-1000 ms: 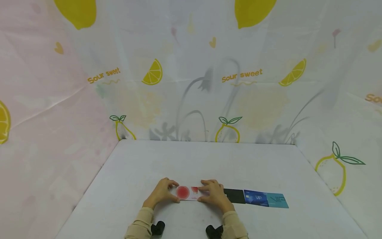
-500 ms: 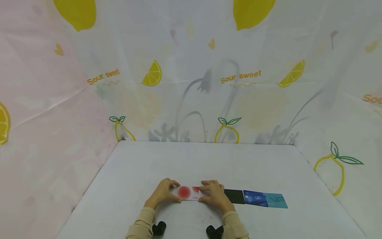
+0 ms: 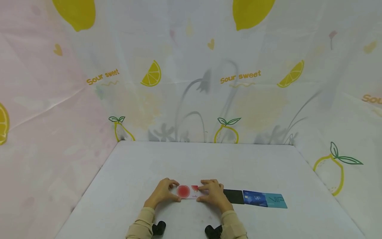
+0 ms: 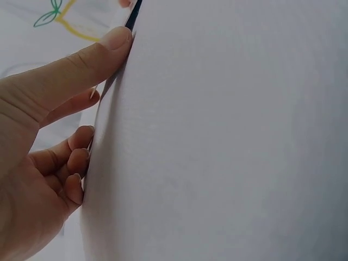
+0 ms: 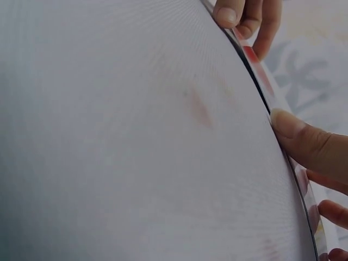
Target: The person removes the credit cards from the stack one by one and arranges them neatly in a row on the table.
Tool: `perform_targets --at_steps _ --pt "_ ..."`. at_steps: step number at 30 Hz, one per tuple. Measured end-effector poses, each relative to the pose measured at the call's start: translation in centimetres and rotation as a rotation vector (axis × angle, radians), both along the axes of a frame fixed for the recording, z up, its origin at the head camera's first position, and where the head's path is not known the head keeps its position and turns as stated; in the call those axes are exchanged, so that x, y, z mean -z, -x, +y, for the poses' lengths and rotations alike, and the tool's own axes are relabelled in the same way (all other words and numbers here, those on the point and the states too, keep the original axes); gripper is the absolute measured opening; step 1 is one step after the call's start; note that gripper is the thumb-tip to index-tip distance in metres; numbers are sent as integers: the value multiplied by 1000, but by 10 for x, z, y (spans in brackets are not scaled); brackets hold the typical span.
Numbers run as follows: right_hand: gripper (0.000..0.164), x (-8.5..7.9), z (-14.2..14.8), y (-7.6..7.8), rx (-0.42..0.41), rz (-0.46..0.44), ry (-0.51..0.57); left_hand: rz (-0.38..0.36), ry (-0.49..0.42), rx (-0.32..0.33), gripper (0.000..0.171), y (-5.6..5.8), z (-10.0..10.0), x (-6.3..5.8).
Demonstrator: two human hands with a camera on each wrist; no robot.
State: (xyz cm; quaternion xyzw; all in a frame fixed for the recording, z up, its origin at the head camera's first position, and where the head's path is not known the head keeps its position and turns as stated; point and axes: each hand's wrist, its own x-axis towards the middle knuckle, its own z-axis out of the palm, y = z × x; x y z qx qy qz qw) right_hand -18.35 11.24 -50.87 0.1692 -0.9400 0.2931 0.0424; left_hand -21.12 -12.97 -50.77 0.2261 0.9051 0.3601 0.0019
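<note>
Both hands are on a white card with a red round motif (image 3: 183, 191), low in the middle of the head view. My left hand (image 3: 162, 193) pinches its left end, thumb by the near edge and index finger by the far edge. The right hand (image 3: 214, 195) pinches the other end between thumb and fingers, covering part of it. In the left wrist view the left thumb (image 4: 117, 39) presses near a dark edge line. The right wrist view shows the right thumb (image 5: 288, 126) against the card's edge, with red print (image 5: 249, 53) beyond.
Right of the right hand lie a black card (image 3: 235, 196), partly hidden by that hand, a blue VIP card (image 3: 255, 198) and a teal VIP card (image 3: 277, 200), in a row. They rest on the white table (image 3: 191, 159). Lemon-printed cloth (image 3: 185, 99) stands behind.
The white card has shifted very slightly away from the person. Both hands keep nearly the same place and hold; the row of cards looks unchanged.
</note>
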Motion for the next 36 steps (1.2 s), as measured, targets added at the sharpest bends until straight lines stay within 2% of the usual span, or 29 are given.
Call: perform_targets --at_steps 22,36 --pt "45 1 -1 1 23 -2 10 38 53 53 54 -2 -2 -3" --pt "49 2 1 1 1 18 -22 59 49 69 54 -2 -3 1"
